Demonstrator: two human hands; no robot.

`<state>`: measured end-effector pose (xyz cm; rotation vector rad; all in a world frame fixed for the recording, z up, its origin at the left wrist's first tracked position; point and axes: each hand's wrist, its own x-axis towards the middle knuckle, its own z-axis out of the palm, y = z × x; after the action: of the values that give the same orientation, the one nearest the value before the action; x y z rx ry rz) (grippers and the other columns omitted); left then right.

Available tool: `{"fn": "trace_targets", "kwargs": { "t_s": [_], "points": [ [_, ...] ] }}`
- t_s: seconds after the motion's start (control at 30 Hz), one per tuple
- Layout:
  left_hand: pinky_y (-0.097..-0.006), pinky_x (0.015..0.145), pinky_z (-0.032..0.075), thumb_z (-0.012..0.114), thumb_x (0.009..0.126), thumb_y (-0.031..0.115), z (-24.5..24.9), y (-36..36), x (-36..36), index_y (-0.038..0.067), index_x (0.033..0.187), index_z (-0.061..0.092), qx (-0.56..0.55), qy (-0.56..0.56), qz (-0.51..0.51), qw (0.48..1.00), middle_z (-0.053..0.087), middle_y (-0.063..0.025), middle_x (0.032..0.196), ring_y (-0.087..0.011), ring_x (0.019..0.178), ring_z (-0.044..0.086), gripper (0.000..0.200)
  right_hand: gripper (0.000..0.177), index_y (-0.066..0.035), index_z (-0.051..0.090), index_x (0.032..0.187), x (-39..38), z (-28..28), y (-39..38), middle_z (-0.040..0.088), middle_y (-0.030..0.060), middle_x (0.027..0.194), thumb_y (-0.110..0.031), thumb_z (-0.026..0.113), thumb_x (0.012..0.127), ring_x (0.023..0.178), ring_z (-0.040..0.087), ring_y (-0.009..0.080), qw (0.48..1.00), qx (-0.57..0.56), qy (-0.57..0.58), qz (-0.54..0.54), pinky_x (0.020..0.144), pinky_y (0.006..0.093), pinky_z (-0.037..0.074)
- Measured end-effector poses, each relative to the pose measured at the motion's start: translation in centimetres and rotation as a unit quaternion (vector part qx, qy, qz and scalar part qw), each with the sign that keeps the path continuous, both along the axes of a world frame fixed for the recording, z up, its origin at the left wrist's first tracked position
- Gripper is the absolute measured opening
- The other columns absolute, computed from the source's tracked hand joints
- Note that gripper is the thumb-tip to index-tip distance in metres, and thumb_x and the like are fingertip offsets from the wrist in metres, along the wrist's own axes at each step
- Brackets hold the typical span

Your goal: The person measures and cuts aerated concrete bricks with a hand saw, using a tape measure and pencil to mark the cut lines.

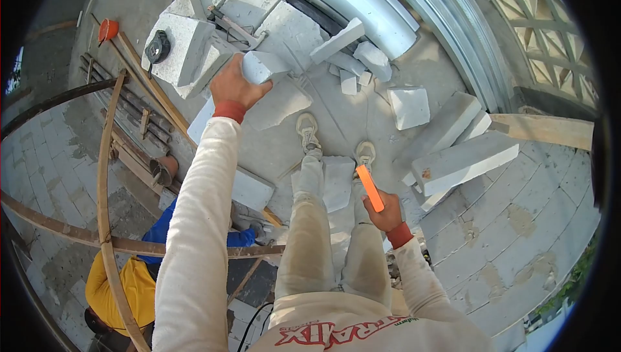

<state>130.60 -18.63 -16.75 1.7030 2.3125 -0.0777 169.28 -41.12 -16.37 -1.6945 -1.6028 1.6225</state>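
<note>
My left hand (234, 88) is closed round a small white concrete block piece (265, 66), beside a pile of larger blocks. A black tape measure (157, 46) lies on a big white block (184, 54) just left of that hand. Behind the held piece, a metal hand tool (234, 32) rests across the blocks. My right hand (387, 212), low in front of my right leg, grips an orange bar-shaped object (369, 188). Its lower end is hidden in my fist, and I cannot tell what kind of tool it is.
Broken block pieces (409, 107) and long blocks (466, 161) lie to the right. Curved metal sheeting (375, 9) runs along the back. Poles (132, 112), an orange bucket (108, 29) and wooden strips (107, 177) are at left. A person in yellow and blue (132, 290) is below left.
</note>
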Motion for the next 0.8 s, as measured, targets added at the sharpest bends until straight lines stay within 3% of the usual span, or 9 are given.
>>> {"fn": "trace_targets", "kwargs": {
  "t_s": [0.17,0.4,0.6,0.7,0.8],
  "points": [
    [-0.0437,0.084,0.056,0.085,0.058,0.052,-0.5,-0.2,-0.3,0.012,0.121,0.063,0.004,-0.013,-0.002,1.000,0.074,-0.0126,0.103,-0.0338,0.093,0.071,0.078,0.018,-0.002,0.064,0.082,-1.2,0.4,3.5,0.059,0.0144,0.064,-0.017,0.072,0.089,0.057,0.058,0.0362,0.997,0.027,0.048,0.053,0.055,0.0398,0.047],
    [-0.0445,0.079,0.056,0.087,0.057,0.049,-1.7,-0.2,-0.8,0.009,0.117,0.060,0.066,0.001,-0.035,0.997,0.072,-0.0150,0.093,-0.0360,0.085,0.071,0.077,0.026,-0.002,0.061,0.080,-6.5,-8.3,11.8,0.058,0.0147,0.067,-0.023,0.071,0.091,0.057,0.051,0.0370,0.989,-0.025,0.089,0.114,0.057,0.0434,0.043],
    [-0.0438,0.077,0.057,0.086,0.056,0.050,-1.1,0.0,-0.5,0.010,0.115,0.063,0.036,-0.013,-0.033,0.999,0.073,-0.0137,0.094,-0.0341,0.083,0.072,0.074,0.025,-0.002,0.061,0.079,-2.1,-4.4,9.0,0.058,0.0146,0.066,-0.021,0.073,0.089,0.058,0.052,0.0356,0.987,-0.021,0.121,0.100,0.057,0.0425,0.044],
    [-0.0440,0.075,0.056,0.086,0.057,0.048,-1.2,0.0,-0.6,0.010,0.113,0.062,0.043,-0.006,-0.041,0.998,0.073,-0.0139,0.092,-0.0342,0.081,0.071,0.072,0.025,-0.002,0.061,0.079,-2.3,-5.4,9.1,0.058,0.0139,0.066,-0.020,0.073,0.089,0.057,0.053,0.0338,0.987,-0.019,0.124,0.099,0.058,0.0420,0.045],
    [-0.0442,0.073,0.056,0.087,0.056,0.046,-1.6,-0.1,-0.7,0.010,0.110,0.062,0.055,-0.007,-0.048,0.997,0.072,-0.0142,0.090,-0.0346,0.080,0.071,0.069,0.025,-0.002,0.060,0.079,-8.3,-11.2,13.1,0.057,0.0131,0.064,-0.020,0.074,0.089,0.055,0.051,0.0334,0.987,-0.013,0.139,0.082,0.056,0.0410,0.044]
  ]
}}
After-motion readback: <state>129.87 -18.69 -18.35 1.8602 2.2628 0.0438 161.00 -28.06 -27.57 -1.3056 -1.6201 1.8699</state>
